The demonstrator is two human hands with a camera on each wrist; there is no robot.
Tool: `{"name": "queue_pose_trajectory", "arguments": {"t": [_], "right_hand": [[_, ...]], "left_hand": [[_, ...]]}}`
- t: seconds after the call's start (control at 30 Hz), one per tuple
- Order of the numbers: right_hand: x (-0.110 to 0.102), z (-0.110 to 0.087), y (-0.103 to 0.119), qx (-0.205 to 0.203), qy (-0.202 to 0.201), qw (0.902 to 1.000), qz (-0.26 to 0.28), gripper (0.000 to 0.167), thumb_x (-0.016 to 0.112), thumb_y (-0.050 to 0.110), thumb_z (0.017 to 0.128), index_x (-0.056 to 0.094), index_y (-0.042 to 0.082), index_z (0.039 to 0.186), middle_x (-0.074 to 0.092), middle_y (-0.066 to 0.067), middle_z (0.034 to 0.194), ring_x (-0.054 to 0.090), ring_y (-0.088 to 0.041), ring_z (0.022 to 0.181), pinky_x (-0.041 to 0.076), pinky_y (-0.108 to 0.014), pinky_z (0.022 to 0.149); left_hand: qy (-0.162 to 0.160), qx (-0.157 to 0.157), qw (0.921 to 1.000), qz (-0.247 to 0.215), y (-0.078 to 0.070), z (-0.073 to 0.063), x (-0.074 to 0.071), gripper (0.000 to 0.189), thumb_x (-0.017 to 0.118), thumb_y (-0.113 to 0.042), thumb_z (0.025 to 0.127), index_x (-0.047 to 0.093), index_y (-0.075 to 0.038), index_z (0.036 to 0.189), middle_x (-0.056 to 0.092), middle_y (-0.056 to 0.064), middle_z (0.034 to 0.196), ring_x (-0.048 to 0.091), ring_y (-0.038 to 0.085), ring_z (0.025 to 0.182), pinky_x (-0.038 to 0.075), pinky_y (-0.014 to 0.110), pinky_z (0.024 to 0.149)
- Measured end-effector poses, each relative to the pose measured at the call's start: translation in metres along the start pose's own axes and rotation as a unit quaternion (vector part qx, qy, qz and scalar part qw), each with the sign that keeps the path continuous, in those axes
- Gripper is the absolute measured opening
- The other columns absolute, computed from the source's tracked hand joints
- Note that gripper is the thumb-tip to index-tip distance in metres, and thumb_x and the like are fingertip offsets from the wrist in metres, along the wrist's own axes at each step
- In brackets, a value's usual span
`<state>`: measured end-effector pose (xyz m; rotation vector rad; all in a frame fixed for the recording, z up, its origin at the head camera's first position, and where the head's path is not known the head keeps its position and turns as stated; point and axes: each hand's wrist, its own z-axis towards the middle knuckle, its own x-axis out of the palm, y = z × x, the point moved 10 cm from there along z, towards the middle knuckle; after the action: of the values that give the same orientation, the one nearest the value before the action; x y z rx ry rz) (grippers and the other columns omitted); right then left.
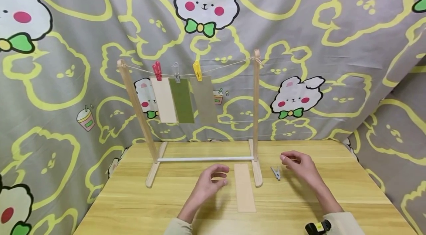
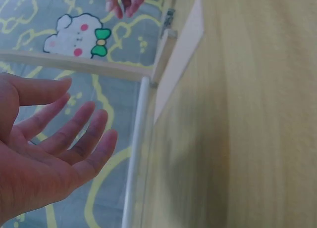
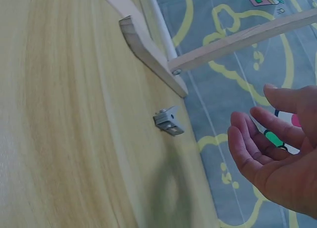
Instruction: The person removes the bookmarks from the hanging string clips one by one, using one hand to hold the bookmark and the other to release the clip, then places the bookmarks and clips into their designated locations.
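Note:
My left hand [image 1: 209, 184] hovers over the table just left of a pale beige card strip [image 1: 244, 188], fingers loosely bent and holding nothing. My right hand [image 1: 302, 166] is raised to the right of a grey clothespin [image 1: 276, 173] that lies on the table; in the right wrist view its curved fingers [image 3: 247, 154] are apart from the clothespin. Behind, a string on a wooden stand [image 1: 256, 105] carries a cream card [image 1: 164, 102] under a red clothespin [image 1: 157, 71], a green card [image 1: 182, 102] under a grey clip [image 1: 177, 73], and a grey-brown card [image 1: 203, 100] under a yellow clothespin [image 1: 198, 71].
The stand's white crossbar [image 1: 206, 159] runs low between its two wooden feet. The beige strip lies beside the right foot [image 1: 257, 174], with the loose clothespin on that foot's other side. A patterned grey curtain [image 1: 299, 54] hangs behind the wooden table [image 1: 133, 205].

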<state>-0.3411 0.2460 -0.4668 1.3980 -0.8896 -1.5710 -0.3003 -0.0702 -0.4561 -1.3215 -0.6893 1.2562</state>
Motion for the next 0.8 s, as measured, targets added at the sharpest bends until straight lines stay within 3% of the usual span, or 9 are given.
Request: {"name": "queue_pose_trajectory", "arguments": {"t": [0.3, 0.5, 0.8], "right_hand": [[-0.007, -0.002, 0.014, -0.018, -0.021, 0.9994, -0.021, 0.047, 0.065, 0.033, 0.103, 0.062, -0.005, 0.131, 0.07, -0.019, 0.114, 0.071, -0.019, 0.096, 0.062, -0.032, 0.082], [-0.008, -0.004, 0.031, -0.041, -0.039, 0.998, -0.029, 0.044, 0.067, 0.031, 0.101, 0.064, -0.002, 0.131, 0.07, -0.018, 0.116, 0.068, -0.011, 0.095, 0.058, -0.021, 0.077], [-0.008, -0.004, 0.052, -0.075, -0.065, 0.9944, -0.038, 0.04, 0.068, 0.03, 0.101, 0.066, 0.001, 0.129, 0.071, -0.015, 0.116, 0.065, 0.001, 0.094, 0.055, -0.013, 0.079]], "left_hand": [[-0.006, 0.009, 0.9999, -0.005, -0.01, 0.01, -0.007, 0.028, 0.07, 0.005, 0.093, 0.067, 0.0, 0.121, 0.067, 0.016, 0.121, 0.064, 0.04, 0.115, 0.059, 0.031, 0.091], [-0.021, 0.027, 0.9993, -0.015, -0.02, 0.013, -0.016, 0.03, 0.069, 0.007, 0.093, 0.066, 0.002, 0.122, 0.066, 0.021, 0.123, 0.064, 0.041, 0.114, 0.059, 0.028, 0.092], [-0.067, 0.046, 0.9965, -0.019, -0.029, 0.014, -0.03, 0.031, 0.07, 0.004, 0.093, 0.067, -0.004, 0.123, 0.069, 0.014, 0.122, 0.064, 0.039, 0.115, 0.058, 0.03, 0.091]]}}
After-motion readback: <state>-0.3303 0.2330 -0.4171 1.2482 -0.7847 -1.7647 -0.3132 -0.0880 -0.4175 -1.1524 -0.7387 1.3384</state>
